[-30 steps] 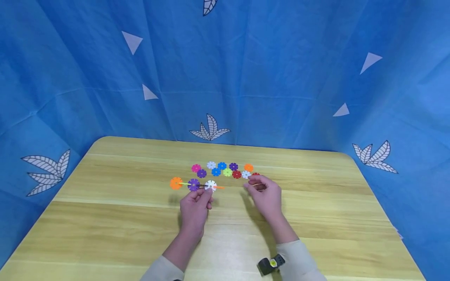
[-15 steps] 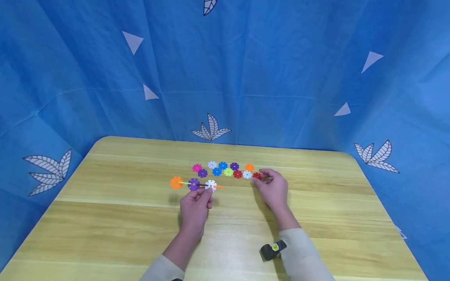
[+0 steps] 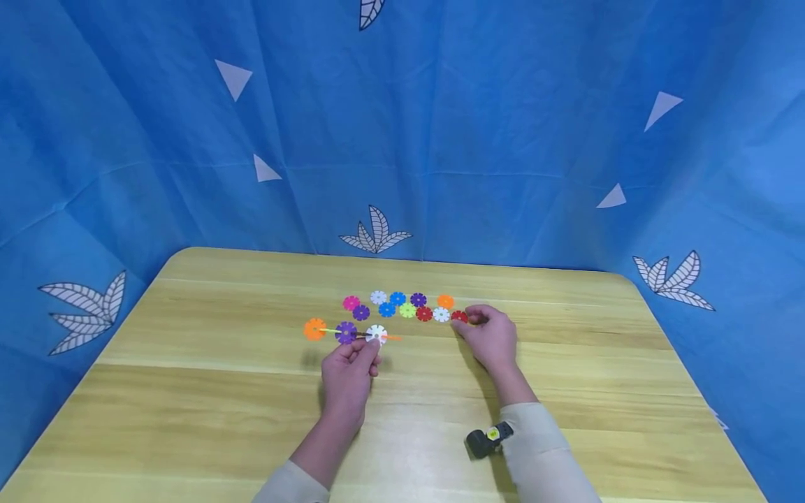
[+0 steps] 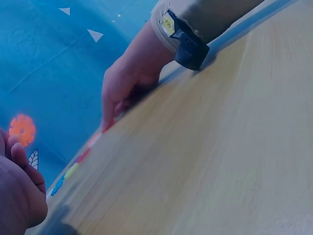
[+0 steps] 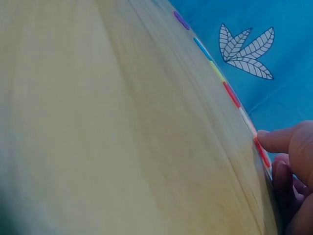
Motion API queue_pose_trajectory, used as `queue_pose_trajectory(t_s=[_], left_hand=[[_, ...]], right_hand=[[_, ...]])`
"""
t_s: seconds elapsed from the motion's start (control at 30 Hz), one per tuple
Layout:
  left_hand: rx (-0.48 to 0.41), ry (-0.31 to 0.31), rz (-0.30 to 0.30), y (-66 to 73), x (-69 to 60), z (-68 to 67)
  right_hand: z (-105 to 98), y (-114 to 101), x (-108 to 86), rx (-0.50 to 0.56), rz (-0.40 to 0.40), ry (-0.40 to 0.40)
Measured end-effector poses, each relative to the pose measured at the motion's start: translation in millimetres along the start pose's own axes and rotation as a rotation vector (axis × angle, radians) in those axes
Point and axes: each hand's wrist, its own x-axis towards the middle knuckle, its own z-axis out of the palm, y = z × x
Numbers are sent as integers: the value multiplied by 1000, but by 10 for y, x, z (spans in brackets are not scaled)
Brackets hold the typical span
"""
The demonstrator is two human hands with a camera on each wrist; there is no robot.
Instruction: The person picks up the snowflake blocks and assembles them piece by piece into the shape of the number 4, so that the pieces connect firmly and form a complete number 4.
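In the head view, my left hand (image 3: 348,374) pinches the white snowflake disc (image 3: 376,334) of a joined chain above the table. A purple snowflake disc (image 3: 346,332) and an orange snowflake disc (image 3: 314,329) extend leftward, linked by thin edge-on discs. Another edge-on orange piece (image 3: 393,338) sticks out to the right. My right hand (image 3: 493,339) has its thumb and fingers around the edges of a red snowflake disc (image 3: 460,316), which lies flat on the table. The right wrist view shows a fingertip touching this red disc (image 5: 262,152); the other fingers are partly cut off.
Loose snowflake discs lie in rough rows behind the hands, among them pink (image 3: 351,303), blue (image 3: 397,298), lime green (image 3: 407,309), orange (image 3: 445,301) and white (image 3: 441,314) ones. The wooden table (image 3: 207,391) ends at a blue curtain (image 3: 402,126).
My right hand has moved a little to the right, and its thumb and fingers have come down around the red snowflake disc. My left hand stays in place with the chain.
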Motion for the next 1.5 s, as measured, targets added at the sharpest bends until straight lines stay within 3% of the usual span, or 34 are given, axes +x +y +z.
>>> queue_pose_trajectory(t_s=[0.27,0.53,1.0,1.5], left_hand=[[20,2,-19,10,-15,-18],[20,-3,-1,11,-8,-15],[-6,-16,15,15,-10,-12],[7,-16,5,3,-1,-30]], right_hand=[[3,5,26,-55,35,-40],[8,-2,55,-86,44,-55],[-11,-3,8,-13,59,-36],[-34,-36,-131,89,-3,-14]])
